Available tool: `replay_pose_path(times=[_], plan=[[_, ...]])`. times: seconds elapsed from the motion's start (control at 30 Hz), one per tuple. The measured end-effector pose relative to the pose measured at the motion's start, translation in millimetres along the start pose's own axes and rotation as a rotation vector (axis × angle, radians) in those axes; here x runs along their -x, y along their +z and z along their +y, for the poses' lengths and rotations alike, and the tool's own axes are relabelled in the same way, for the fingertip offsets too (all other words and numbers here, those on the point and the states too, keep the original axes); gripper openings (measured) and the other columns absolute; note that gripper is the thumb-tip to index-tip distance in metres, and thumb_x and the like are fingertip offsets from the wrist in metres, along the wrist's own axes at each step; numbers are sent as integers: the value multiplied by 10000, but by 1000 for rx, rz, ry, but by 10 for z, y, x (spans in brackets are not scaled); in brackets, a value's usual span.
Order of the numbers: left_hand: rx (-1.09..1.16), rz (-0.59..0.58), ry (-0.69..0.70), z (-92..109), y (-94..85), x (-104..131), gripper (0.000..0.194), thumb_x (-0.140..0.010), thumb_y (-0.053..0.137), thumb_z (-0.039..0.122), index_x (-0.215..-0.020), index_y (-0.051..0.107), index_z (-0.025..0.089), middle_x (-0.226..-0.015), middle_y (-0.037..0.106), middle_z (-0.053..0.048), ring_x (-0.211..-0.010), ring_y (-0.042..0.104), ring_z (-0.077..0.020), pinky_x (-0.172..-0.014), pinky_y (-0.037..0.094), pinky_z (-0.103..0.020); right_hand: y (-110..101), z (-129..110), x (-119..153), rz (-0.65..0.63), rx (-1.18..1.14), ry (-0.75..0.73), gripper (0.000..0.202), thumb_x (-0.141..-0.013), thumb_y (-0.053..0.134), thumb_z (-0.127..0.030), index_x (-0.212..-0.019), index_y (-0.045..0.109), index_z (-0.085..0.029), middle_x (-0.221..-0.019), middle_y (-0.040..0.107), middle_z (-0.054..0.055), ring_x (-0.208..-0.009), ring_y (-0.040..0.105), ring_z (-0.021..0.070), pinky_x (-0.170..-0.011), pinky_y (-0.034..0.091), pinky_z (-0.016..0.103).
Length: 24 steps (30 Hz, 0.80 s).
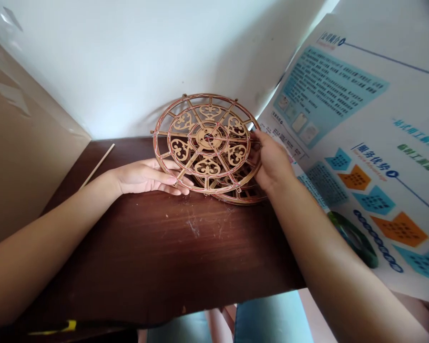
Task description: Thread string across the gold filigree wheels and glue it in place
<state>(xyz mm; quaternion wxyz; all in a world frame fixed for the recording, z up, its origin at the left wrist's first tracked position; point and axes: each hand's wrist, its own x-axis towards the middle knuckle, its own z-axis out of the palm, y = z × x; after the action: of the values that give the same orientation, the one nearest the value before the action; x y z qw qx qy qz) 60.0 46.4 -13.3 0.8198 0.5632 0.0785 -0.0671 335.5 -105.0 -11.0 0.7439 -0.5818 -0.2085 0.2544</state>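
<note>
A round wooden lattice wheel [208,167] with spokes, scroll cut-outs and red and white wire along its rings is tilted up between my hands. My left hand [150,177] grips its lower left rim, the thumb on the front and the fingers beneath. At the right rim, my right hand [271,159] is closed round the edge, its fingertips mostly hidden behind the wheel. Below and partly behind it lies a second similar wheel [243,196] on the dark wooden table [186,247]; whether the two touch cannot be made out.
A thin pale stick [98,164] lies at the table's left back, near my left forearm. White wall [164,52] rises behind the table. A printed poster [357,119] covers the right side, with a dark green roll [355,238] near my right forearm.
</note>
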Motion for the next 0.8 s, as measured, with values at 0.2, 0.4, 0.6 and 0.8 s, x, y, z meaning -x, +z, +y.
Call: replay_pose_path(times=[0.2,0.4,0.6,0.8], plan=[[20,-44,6,-2,-23,-7,319,-945,790,163,-1264,776,166,-1266,808,-145,-1097,808,-236,-957,651,-304,-149,-163,887,-184,-85,153,215,-986,668,-444,-1030,734,-244,-1101,801,58,-1115,756,245,-943,642,394],[-26,-47,-17,2,-12,2,382,-918,818,191,-1296,767,171,-1237,813,-155,-1078,807,-252,-938,650,-328,-324,-131,1431,-254,16,166,383,-885,828,-321,-1209,628,-282,-1157,798,31,-1134,763,234,-1087,568,442],[-60,-72,-25,18,8,0,326,-949,792,190,-1274,780,183,-1227,816,-145,-1097,800,-243,-963,638,-327,-325,-30,1443,-242,28,66,362,-873,854,-291,-1147,618,-264,-1090,771,13,-1007,751,183,-878,630,320],[-77,-64,-11,31,33,6,276,-952,791,190,-1228,796,186,-1271,805,-138,-1046,803,-219,-938,638,-307,-284,-1,1482,-117,165,-67,285,-848,861,-281,-1030,645,-236,-975,733,4,-864,697,139,-673,564,217]])
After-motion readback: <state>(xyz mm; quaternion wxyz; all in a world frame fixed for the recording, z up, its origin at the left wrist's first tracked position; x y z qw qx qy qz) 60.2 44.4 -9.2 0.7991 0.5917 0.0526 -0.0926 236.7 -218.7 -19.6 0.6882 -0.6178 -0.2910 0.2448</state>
